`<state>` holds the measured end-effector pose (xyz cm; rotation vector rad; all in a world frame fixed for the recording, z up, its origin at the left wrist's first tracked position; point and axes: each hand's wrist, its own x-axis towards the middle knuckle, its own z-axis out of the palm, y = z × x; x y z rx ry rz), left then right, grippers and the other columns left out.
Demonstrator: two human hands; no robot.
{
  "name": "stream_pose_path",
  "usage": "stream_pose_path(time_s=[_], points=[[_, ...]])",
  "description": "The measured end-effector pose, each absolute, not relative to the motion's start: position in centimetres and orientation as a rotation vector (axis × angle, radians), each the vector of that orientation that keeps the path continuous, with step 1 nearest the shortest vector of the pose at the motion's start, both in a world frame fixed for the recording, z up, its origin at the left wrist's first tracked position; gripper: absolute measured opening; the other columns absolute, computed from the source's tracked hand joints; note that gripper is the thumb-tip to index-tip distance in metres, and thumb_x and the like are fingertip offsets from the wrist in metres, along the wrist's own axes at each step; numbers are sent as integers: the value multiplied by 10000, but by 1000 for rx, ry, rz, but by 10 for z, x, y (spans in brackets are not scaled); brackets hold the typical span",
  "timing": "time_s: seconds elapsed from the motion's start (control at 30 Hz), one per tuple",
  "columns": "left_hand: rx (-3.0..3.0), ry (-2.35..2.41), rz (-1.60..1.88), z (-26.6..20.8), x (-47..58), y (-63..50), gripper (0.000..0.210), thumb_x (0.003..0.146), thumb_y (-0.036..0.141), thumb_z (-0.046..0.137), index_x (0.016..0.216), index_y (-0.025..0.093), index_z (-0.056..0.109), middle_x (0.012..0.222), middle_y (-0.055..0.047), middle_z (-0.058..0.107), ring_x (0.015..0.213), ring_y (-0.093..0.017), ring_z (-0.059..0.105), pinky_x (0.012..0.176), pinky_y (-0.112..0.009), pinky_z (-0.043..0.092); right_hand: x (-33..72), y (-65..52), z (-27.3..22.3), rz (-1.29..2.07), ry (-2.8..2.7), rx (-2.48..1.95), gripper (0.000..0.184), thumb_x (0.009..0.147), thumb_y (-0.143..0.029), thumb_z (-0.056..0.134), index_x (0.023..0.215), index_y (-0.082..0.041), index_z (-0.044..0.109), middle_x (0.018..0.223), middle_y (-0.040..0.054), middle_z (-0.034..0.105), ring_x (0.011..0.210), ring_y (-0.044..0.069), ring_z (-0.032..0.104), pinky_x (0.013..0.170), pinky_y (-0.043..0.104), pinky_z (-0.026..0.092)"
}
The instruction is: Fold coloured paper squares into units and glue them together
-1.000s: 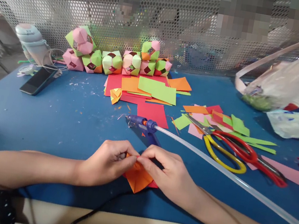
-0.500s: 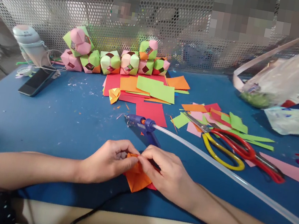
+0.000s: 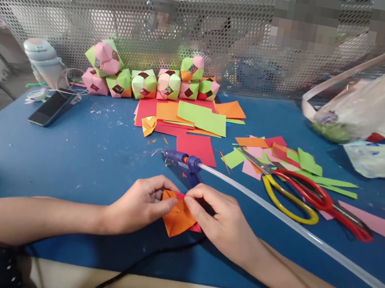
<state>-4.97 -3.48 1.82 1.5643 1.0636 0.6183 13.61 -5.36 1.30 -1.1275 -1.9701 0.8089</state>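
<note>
Between my two hands is a folded orange and red paper piece (image 3: 178,218), creased, with one corner pointing down toward me. My left hand (image 3: 144,203) pinches its left side, thumb on top and fingers behind. On the right side, my right hand (image 3: 223,217) grips it between thumb and forefinger, red paper showing by the fingers. The remaining fingers of both hands are curled and partly hidden. Just beyond my hands lies a blue glue gun (image 3: 185,161) with a long clear glue stick (image 3: 297,227) running from its back to the right.
Red-and-yellow-handled scissors (image 3: 295,192) lie at right beside paper scraps (image 3: 280,154). Coloured sheets (image 3: 202,118) and folded paper balls (image 3: 143,83) sit at the back. A phone (image 3: 51,106) and bottle (image 3: 44,63) stand left. A plastic bag (image 3: 382,103) rests back right. A black cable crosses the front edge.
The orange paper piece has been raised a little and turned, so more of its face and the red at its top show. Both hands keep their pinch, slightly farther apart.
</note>
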Motion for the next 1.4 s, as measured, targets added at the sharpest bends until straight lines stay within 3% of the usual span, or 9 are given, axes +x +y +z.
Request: stream_pose_path(time_s=[0.13,0.33,0.53,0.73,0.87,1.03,1.1,1.23,1.4], points=[[1571,1027,618,17,-50,-33,245,797,356,556,900,135,588,728,-6,566,610,-88,473,567,-205,407,135,-53,10,727,-2006,-1069,161,894,-175,424,767,-180,524,709,7,560,625,111,514,596,238,402],[1667,1008,598,21,-52,-33,230,820,320,526,752,126,628,702,-23,593,619,-103,513,552,-200,421,136,-54,9,723,-2056,-969,167,906,-172,400,800,-187,528,746,22,568,649,119,528,610,251,417],[1749,1031,754,19,-54,-34,214,830,279,509,753,114,622,738,-52,614,688,-128,546,627,-227,425,136,-55,9,779,-2010,-1110,71,888,-228,470,878,-187,527,789,15,579,715,126,552,647,243,430],[1576,973,632,18,-52,-39,45,732,158,533,711,141,497,798,-25,574,562,-61,434,503,-186,351,134,-58,-1,698,-2136,-971,192,914,-170,395,744,-187,480,686,4,521,631,116,514,598,249,392],[1576,924,527,20,-51,-42,196,644,100,548,611,164,366,790,2,566,511,-28,308,453,-175,252,132,-60,2,731,-2211,-864,138,914,-181,403,817,-196,499,741,12,549,690,127,540,634,252,412],[1450,985,725,15,-53,-37,212,640,67,491,621,184,315,816,-16,583,629,-68,436,536,-189,329,132,-58,9,741,-2068,-1044,89,899,-273,436,943,-209,480,803,12,568,716,134,563,650,249,455],[1439,1015,782,13,-54,-34,214,650,72,494,621,186,314,781,-9,565,674,-87,462,564,-196,344,131,-57,7,743,-2062,-1123,91,897,-294,432,900,-212,472,749,-2,558,663,132,553,614,249,453],[1428,1057,776,9,-54,-32,185,664,77,530,695,179,378,667,44,466,566,-62,371,502,-190,285,126,-55,-3,655,-2101,-1162,128,888,-259,412,770,-213,432,660,-21,521,577,123,518,551,242,424],[1251,863,726,10,-50,-38,243,700,160,617,833,165,414,725,40,478,599,-53,433,553,-188,340,124,-53,-13,566,-2094,-1166,167,877,-217,399,710,-215,400,610,-32,498,528,114,493,505,228,393]])
